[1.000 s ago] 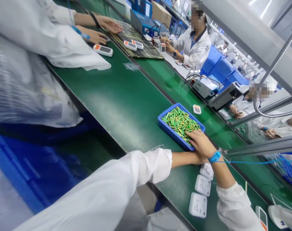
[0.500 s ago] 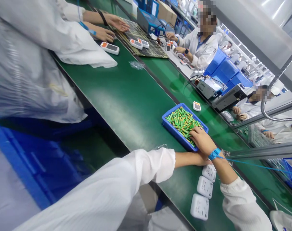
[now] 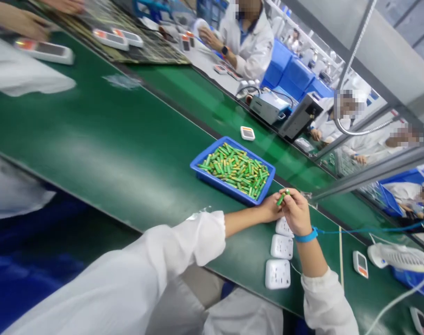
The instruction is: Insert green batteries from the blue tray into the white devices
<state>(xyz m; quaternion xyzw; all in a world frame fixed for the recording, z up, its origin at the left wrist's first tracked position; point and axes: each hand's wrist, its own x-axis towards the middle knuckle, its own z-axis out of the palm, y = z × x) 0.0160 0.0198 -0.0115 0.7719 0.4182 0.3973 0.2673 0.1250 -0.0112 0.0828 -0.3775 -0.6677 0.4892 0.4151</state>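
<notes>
My right hand, with a blue strap at its wrist, is closed on small green batteries held between thumb and fingers. My left hand lies right beside it, near the tray's corner. Its fingers are mostly hidden behind the right hand, so what it holds cannot be seen. A blue tray full of loose green and gold batteries stands just beyond the hands. Below them a row of white square devices lies on the green work surface, the farthest partly covered by my hands.
An orange-and-white device lies behind the tray, another to the right. A white fan stands at right. Metal frame bars cross the right side. Co-workers sit across the line; a co-worker's hand is at upper left.
My right hand has left the tray with batteries in its fingers and met my left hand beside the tray. The view has turned to the right.
</notes>
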